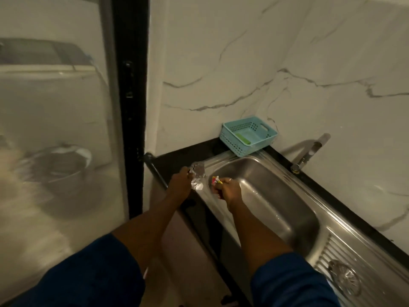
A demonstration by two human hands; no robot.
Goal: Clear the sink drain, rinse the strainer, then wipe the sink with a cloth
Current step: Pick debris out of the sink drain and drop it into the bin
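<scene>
The steel sink runs along a black counter under a marble wall. My left hand grips a crumpled piece of silvery foil over the sink's left rim. Just to its right, at the basin's left end, my right hand pinches small red, yellow and white scraps of wrapper. A round metal strainer lies on the ribbed drainboard at the lower right. The drain hole is not visible.
A turquoise plastic basket holding a green item sits on the counter's back corner. The tap sticks out from the wall behind the basin. A black door frame and frosted glass stand to the left.
</scene>
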